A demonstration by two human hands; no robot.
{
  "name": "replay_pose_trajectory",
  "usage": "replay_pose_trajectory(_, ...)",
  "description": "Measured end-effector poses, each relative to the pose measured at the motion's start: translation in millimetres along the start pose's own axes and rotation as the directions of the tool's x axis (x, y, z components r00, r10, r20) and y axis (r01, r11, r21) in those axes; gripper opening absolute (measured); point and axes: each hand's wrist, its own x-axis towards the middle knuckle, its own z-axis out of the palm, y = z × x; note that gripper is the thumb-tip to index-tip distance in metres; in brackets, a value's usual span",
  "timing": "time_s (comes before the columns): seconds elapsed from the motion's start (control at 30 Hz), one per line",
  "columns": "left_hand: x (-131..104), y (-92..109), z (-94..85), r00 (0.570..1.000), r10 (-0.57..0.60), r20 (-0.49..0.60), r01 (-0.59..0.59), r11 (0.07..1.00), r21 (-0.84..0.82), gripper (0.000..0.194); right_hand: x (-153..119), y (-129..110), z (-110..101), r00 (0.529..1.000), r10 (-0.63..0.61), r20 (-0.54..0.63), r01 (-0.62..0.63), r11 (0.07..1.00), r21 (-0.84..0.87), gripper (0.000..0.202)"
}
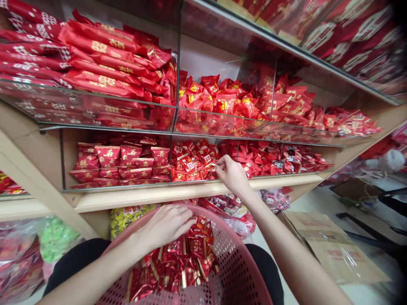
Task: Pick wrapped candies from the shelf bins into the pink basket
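A pink perforated plastic basket [244, 254] sits between my knees, partly filled with small shiny red packets with gold edges [178, 267]. My left hand [171, 222] hovers over the basket's far side, its fingers loosely stretched above the packets, with nothing visible in them. At the lower shelf, my right hand [232, 173] is raised to the glass front edge with fingertips pinched together. Whatever they hold, if anything, is too small to make out. Just beside it lie red wrapped sweets [190, 163] with white-and-gold marks, in a glass-divided compartment.
Maroon pillow packets [108, 156] fill the lower shelf's left compartment. Long red packets [104, 55] are stacked above. Bagged yellow sweets [127, 218] lie under the wooden shelf edge [197, 192]. Flat cardboard [337, 250] is on the floor at right, near dark chair legs [365, 231].
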Motion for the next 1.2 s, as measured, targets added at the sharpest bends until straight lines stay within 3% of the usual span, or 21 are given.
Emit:
replay_pose_trajectory(0.07, -1, -2, 1.8, 1.0, 0.005, -0.01, -0.005, 1.0, 0.011, 0.034, 20, -2, 3, 0.987, 0.099, 0.129, -0.059, 0.957, -0.284, 0.025)
replay_pose_trajectory(0.17, -2, -5, 3.6, 0.998, 0.027, -0.063, -0.027, 1.0, 0.001, 0.034, 37, -5, 14, 0.941, 0.223, 0.256, -0.096, 0.898, -0.429, 0.03)
replay_pose_trajectory(0.43, 0, -13, -5.0, 0.987, 0.039, -0.154, -0.043, 0.999, -0.022, 0.036, 43, 1, 27, 0.907, 0.296, 0.299, -0.172, 0.91, -0.378, 0.032)
replay_pose_trajectory(0.67, -1, -19, -6.1, 0.982, 0.035, -0.188, -0.046, 0.997, -0.056, 0.034, 40, 16, 10, 0.958, 0.182, 0.221, -0.137, 0.97, -0.203, 0.011)
replay_pose_trajectory(0.8, -2, -21, -3.7, 0.979, 0.023, -0.202, -0.043, 0.994, -0.096, 0.03, 18, 19, -15, 1.0, 0.006, -0.002, -0.006, 1.0, -0.005, 0.01)
replay_pose_trajectory(0.93, 0, -18, -5.7, 0.935, -0.043, -0.353, -0.041, 0.973, -0.228, 0.034, -25, 9, -32, 0.986, -0.062, -0.156, 0.108, 0.947, 0.302, 0.005)
replay_pose_trajectory(1.0, 0, -15, -9.1, 0.88, -0.096, -0.464, -0.046, 0.957, -0.285, 0.047, -50, 1, -27, 0.987, -0.052, -0.15, 0.115, 0.883, 0.454, 0.008)
replay_pose_trajectory(1.1, -2, -12, -15.4, 0.784, -0.133, -0.606, -0.057, 0.957, -0.284, 0.057, -86, -8, -5, 0.996, -0.049, -0.067, 0.078, 0.832, 0.549, 0.009)
replay_pose_trajectory(1.13, -3, -11, -17.1, 0.777, -0.131, -0.616, -0.056, 0.96, -0.275, 0.058, -96, -10, 4, 0.998, -0.054, -0.027, 0.06, 0.826, 0.56, 0.007)
replay_pose_trajectory(1.2, -4, -8, -18.6, 0.824, -0.099, -0.557, -0.059, 0.964, -0.26, 0.059, -112, -12, 21, 0.996, -0.07, 0.062, 0.021, 0.812, 0.583, 0.005)
